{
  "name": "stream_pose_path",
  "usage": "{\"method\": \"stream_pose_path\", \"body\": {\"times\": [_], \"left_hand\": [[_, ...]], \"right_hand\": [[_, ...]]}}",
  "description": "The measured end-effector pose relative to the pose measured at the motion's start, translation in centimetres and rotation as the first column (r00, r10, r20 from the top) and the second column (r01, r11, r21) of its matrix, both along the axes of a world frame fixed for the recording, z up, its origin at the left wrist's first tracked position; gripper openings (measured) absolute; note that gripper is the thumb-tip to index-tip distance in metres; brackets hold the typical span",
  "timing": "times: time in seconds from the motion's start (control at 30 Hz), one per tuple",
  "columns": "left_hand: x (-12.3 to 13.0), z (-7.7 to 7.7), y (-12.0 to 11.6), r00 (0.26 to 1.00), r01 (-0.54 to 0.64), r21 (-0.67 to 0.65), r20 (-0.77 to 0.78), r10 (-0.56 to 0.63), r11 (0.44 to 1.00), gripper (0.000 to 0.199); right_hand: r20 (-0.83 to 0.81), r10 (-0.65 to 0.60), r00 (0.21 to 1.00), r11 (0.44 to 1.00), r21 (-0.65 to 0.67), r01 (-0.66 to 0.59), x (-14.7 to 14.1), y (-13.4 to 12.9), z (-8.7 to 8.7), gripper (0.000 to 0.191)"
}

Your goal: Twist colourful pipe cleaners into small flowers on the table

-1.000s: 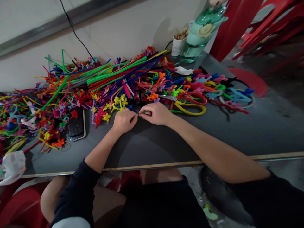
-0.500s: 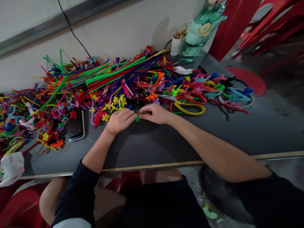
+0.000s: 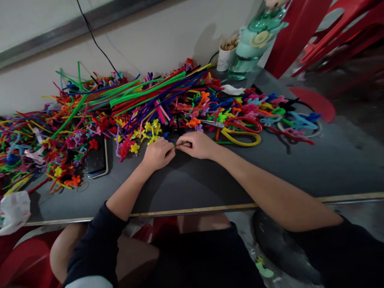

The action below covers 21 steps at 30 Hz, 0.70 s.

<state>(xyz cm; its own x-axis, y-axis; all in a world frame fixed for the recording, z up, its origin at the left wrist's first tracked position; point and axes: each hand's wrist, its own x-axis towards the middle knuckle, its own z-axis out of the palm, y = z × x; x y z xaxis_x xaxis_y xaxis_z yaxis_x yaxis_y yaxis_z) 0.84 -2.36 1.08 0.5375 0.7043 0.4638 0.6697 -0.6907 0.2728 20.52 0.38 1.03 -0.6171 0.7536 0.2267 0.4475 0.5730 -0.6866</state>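
Green pipe cleaner [image 3: 180,144] lying left-right, just below scissors [image 3: 240,134]; pinched tight btwn left hand [image 3: 158,153] & right hand [image 3: 198,144].

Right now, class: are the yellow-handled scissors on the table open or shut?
Cannot tell: the scissors lie flat, loops together, but pipe cleaners hide most of the blades.

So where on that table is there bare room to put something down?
The dark table is bare right of the yellow scissors and along the front edge below both hands. The back and left are crowded with pipe cleaners, a phone among them.
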Motion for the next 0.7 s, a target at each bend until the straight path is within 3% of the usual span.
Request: {"method": "stream_pose_path", "body": {"times": [0.07,0.13,0.2,0.23,0.37,0.43,0.53,0.7], "left_hand": [[0.7,-0.6,0.1,0.948,-0.06,-0.302,0.282,0.149,0.952,0.03],[1.2,-0.8,0.2,0.824,-0.005,-0.57,0.463,0.326,0.822,0.033],[1.3,-0.9,0.3,0.741,0.083,-0.678,0.532,0.41,0.73,0.034],[1.2,-0.8,0.3,0.731,0.106,-0.682,0.547,0.408,0.724,0.035],[0.0,-0.4,0.6,0.737,0.078,-0.612,0.567,0.368,0.787,0.032],[-0.6,-0.2,0.8,0.728,0.093,-0.63,0.571,0.379,0.771,0.034],[-0.8,-0.2,0.8,0.741,0.137,-0.648,0.569,0.357,0.749,0.038],[-0.4,-0.4,0.8,0.8,0.098,-0.607,0.519,0.3,0.789,0.034]], "right_hand": [[-0.015,-0.088,0.996,0.986,0.138,0.089,-0.3,-0.7,0.3,0.019],[-0.038,-0.129,0.991,0.971,0.198,0.134,-0.5,-1.2,0.6,0.02],[-0.058,-0.139,0.989,0.972,0.185,0.147,-0.5,-1.3,0.7,0.021],[-0.071,-0.132,0.989,0.977,0.158,0.142,-0.4,-1.2,0.7,0.022],[-0.145,-0.06,0.988,0.998,-0.024,0.057,-0.1,-0.6,0.6,0.026],[-0.175,-0.061,0.983,0.995,-0.089,0.045,-0.1,-0.5,0.7,0.027],[-0.192,-0.081,0.978,0.991,-0.121,0.058,-0.1,-0.6,0.8,0.026],[-0.21,-0.088,0.974,0.987,-0.15,0.057,-0.3,-0.2,0.2,0.028]]}}
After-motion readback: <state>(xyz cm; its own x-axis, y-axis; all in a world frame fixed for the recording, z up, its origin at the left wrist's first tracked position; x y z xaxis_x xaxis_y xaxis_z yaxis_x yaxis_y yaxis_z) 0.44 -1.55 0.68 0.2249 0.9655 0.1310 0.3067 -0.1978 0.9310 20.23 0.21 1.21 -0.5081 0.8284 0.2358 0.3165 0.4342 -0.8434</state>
